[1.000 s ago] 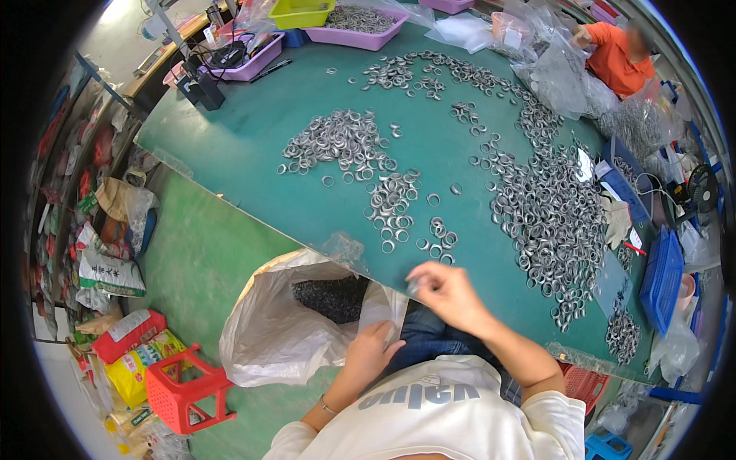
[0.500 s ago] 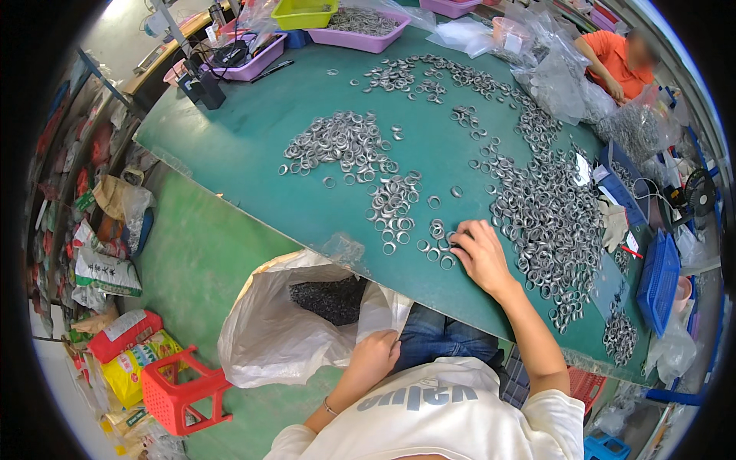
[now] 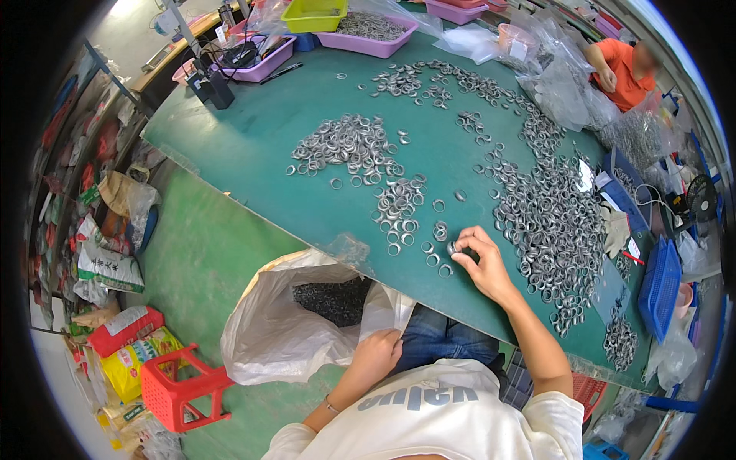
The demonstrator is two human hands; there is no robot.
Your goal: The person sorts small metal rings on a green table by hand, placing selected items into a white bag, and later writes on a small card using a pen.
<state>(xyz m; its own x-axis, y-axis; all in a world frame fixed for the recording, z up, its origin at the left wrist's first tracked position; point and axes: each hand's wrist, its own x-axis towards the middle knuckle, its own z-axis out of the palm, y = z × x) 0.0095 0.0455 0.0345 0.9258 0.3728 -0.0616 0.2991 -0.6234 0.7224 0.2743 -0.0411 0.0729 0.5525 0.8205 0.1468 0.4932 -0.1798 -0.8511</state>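
My right hand [image 3: 484, 267] is just above the green tabletop, thumb and fingers pinched on a grey metal ring [image 3: 451, 248]. Close by its fingertips lie a few loose rings [image 3: 433, 259]. Farther left are a small group of rings [image 3: 399, 203] and a rounded pile of rings [image 3: 345, 144]. A large spread of rings [image 3: 548, 234] covers the table to the right of the hand. My left hand [image 3: 377, 349] is closed on the rim of a white sack [image 3: 264, 333], which gapes beside the table edge. Small black pieces [image 3: 337, 300] fill its bottom.
Purple trays [image 3: 368, 44] and a yellow-green basket [image 3: 313, 14] stand at the back. A blue basket [image 3: 658, 290] and a small fan [image 3: 701, 193] are at the right. A red stool [image 3: 182, 389] stands on the floor at left. Across the table sits a person in orange [image 3: 625, 73].
My right hand's fingers have drawn together on a ring and lifted slightly. My left hand keeps its hold on the sack. The view has shifted a little; the other person's hand has risen.
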